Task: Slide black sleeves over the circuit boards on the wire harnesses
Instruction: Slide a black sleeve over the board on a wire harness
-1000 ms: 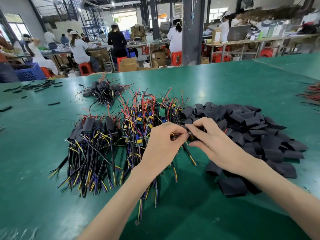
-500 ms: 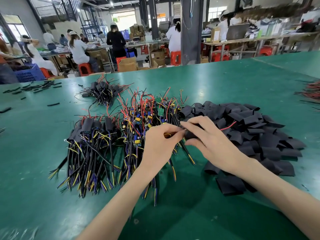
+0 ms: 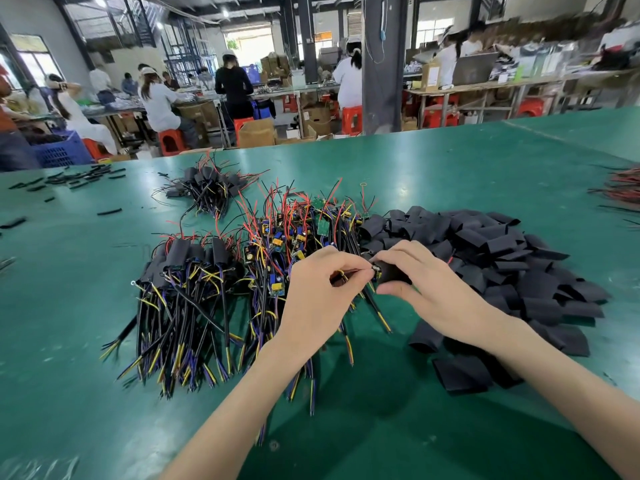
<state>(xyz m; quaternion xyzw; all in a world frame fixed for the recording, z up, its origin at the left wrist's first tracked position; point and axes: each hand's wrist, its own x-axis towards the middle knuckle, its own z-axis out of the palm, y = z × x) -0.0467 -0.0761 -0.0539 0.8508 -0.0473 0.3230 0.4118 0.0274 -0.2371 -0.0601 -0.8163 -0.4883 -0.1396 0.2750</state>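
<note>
The left hand (image 3: 322, 296) pinches a wire harness (image 3: 377, 311); the right hand (image 3: 436, 292) pinches a black sleeve (image 3: 391, 271), which hides nearly all of the circuit board (image 3: 376, 269).

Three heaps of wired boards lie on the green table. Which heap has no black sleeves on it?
The middle heap, just behind the left hand: its green boards show bare. The near-left heap and the far heap wear black sleeves.

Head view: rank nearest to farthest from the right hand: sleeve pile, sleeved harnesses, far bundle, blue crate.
1. Sleeve pile, beside right hand.
2. Sleeved harnesses, left.
3. Far bundle, back left.
4. Blue crate, far left background.
</note>
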